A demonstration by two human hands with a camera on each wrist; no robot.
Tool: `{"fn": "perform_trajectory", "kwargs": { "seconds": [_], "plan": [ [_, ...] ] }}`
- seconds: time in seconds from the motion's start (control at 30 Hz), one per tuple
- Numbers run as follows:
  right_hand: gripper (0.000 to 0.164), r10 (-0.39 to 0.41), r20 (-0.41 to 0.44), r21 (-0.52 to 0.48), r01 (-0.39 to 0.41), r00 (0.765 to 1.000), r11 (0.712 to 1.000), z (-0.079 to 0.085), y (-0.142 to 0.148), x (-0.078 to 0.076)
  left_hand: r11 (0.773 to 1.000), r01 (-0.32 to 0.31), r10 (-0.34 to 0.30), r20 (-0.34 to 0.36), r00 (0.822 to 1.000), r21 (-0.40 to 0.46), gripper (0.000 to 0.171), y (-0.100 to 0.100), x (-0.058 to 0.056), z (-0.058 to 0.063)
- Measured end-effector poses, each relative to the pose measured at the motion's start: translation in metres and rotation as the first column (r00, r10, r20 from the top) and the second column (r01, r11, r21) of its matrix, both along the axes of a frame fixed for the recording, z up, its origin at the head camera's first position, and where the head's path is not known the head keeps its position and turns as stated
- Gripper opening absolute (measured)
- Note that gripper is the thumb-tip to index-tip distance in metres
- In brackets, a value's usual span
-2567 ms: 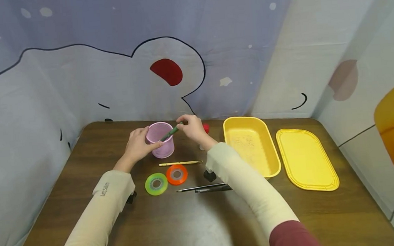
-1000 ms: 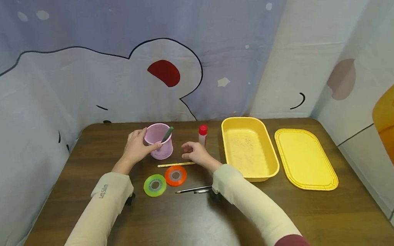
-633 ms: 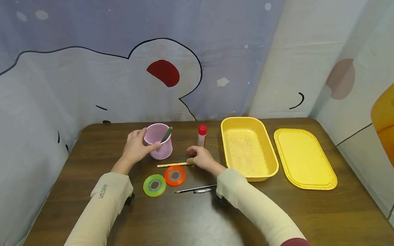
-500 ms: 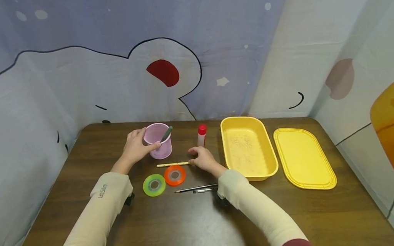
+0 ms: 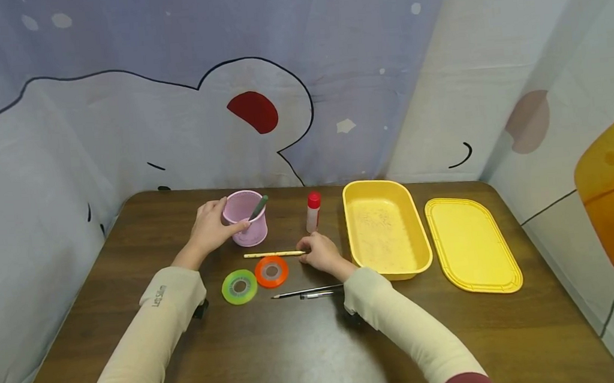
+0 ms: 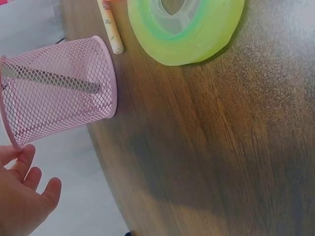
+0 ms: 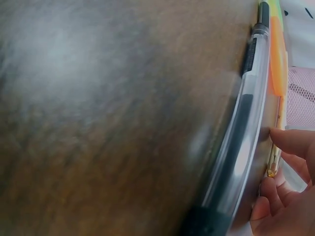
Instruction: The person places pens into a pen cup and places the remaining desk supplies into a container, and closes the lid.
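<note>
My left hand (image 5: 209,226) holds the rim of a pink mesh pen cup (image 5: 251,234), thumb at the front and fingers at its left side. A green pen (image 5: 258,208) leans inside the cup, its end sticking out above the rim. My right hand (image 5: 323,254) is low over the table at the right end of a slim yellow patterned pen (image 5: 271,254). In the right wrist view, the thumb and fingers (image 7: 290,142) pinch around that pen's gold-coloured end (image 7: 272,169). The pen lies flat on the table.
Orange (image 5: 272,272) and green (image 5: 239,287) tape rolls lie in front of the cup. A black pencil (image 5: 299,292) and a clear-barrelled pen (image 5: 315,295) lie nearer me. A red-capped glue stick (image 5: 313,212) stands behind my right hand. Rightward are a yellow bin (image 5: 391,272) and its lid (image 5: 473,244).
The green pen went from my right hand into the pink cup. My right hand then moved down and toward me to the yellow pen's end. My left hand stayed on the cup.
</note>
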State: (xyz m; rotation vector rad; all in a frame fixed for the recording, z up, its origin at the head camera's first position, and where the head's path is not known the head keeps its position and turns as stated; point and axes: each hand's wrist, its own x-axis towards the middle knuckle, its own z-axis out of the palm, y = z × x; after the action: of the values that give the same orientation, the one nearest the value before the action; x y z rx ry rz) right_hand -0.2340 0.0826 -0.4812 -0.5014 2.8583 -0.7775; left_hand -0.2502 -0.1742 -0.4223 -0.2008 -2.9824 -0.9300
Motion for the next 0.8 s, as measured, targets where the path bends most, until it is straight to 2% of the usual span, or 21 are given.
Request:
{"fn": "perform_trajectory", "kwargs": {
  "seconds": [0.53,0.8],
  "plan": [
    [0.008,0.011,-0.029,0.010,-0.011,1.000,1.000,-0.0022,0.0021,0.0043,1.000,0.003,-0.002,-0.010,1.000,0.012,0.089,-0.0002,-0.0008,-0.0012],
    [0.008,0.015,-0.072,-0.091,-0.021,0.997,0.996,-0.0010,0.0044,0.0084,1.000,0.005,-0.004,-0.019,1.000,0.018,0.088,-0.0006,0.0000,-0.0007]
  ]
}}
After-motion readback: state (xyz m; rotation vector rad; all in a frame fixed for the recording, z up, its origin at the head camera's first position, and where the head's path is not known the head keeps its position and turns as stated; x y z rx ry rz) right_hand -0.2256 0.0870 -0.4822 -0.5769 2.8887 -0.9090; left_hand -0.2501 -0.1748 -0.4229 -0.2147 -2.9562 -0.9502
